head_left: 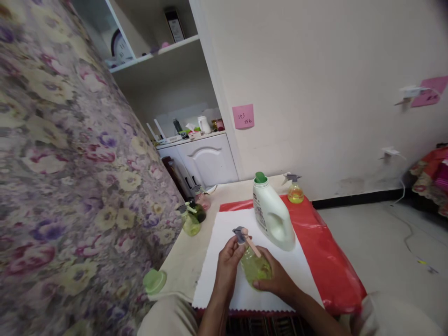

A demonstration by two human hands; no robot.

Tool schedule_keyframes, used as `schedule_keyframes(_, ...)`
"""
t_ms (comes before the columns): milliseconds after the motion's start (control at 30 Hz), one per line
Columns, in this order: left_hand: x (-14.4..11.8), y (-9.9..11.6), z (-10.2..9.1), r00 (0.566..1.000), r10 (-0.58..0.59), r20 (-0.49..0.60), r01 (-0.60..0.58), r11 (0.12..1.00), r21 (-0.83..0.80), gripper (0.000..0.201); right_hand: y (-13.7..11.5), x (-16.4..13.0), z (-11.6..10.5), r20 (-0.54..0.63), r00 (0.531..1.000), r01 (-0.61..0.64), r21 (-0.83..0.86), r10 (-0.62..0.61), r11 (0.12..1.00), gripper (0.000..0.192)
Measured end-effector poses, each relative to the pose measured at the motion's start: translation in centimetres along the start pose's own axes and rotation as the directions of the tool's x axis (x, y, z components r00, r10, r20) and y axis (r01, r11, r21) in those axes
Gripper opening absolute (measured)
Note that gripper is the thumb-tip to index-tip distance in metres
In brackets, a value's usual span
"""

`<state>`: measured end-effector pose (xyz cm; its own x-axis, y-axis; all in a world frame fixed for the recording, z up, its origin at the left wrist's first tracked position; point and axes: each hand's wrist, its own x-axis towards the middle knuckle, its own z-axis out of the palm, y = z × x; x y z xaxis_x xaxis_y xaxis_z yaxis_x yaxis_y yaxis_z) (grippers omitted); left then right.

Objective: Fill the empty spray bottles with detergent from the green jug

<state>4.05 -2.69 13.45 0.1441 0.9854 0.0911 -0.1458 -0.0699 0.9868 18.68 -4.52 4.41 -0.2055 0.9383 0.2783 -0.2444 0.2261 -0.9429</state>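
A floral curtain [63,163] fills the whole left of the frame, and a pale wall [332,84] with a pink note [243,116] takes the upper right. In the lower middle a table [182,261] carries a red plastic sheet [329,261] with a white cloth [224,280] laid over it. A white detergent jug [273,214] with a green cap stands upright at the cloth's far edge, near the hands. Just below it, at centre bottom, the right hand [276,277] is wrapped around the body of a yellow-green spray bottle [255,266], while the left hand [227,261] closes its fingers at the bottle's grey trigger head. Another small yellow spray bottle [295,189] stands behind the jug, and several more spray bottles [192,217] cluster at the table's left edge.
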Motion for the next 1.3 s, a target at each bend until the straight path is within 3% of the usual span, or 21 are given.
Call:
schedule_keyframes(233, -0.4, 0.7, 0.6, 0.997, -0.028, -0.070, 0.019, 0.992, -0.125, 0.042, -1.3, -0.6, 0.3, 0.003, 0.998, -0.064, 0.081, 0.064, 0.995, 0.067)
schedule_keyframes(467, -0.6, 0.4, 1.9, 0.964, -0.035, -0.263, -0.043, 0.957, -0.287, 0.032, -1.7, -0.7, 0.7, -0.040, 0.998, -0.056, 0.033, 0.058, 0.998, 0.068)
schedule_keyframes(633, -0.2, 0.0, 1.0, 0.987, -0.061, -0.147, -0.006, 0.908, -0.419, 0.033, -1.9, -0.8, 0.3, -0.007, 0.998, -0.056, 0.107, 0.057, 0.993, 0.068)
schedule_keyframes(800, -0.1, 0.2, -0.1, 0.997, -0.080, -0.008, 0.071, 0.927, -0.369, 0.035, -2.4, -0.6, 0.1, 0.090, 0.993, -0.099, 0.303, 0.075, 0.948, 0.062)
schedule_keyframes(933, -0.2, 0.5, -0.2, 0.996, -0.089, 0.001, 0.084, 0.927, -0.366, 0.033, -2.0, -0.7, 0.7, 0.119, 0.987, -0.153, 0.506, 0.107, 0.849, 0.050)
schedule_keyframes(1067, -0.3, 0.7, 0.0, 0.995, -0.100, 0.005, 0.094, 0.914, -0.394, 0.035, -1.2, -0.9, 1.4, 0.136, 0.982, -0.184, 0.579, 0.128, 0.795, 0.039)
schedule_keyframes(1300, -0.4, 0.7, 0.2, 0.997, -0.062, -0.054, 0.037, 0.922, -0.385, 0.047, 0.3, -0.7, 1.9, 0.134, 0.973, -0.231, 0.620, 0.189, 0.750, 0.052)
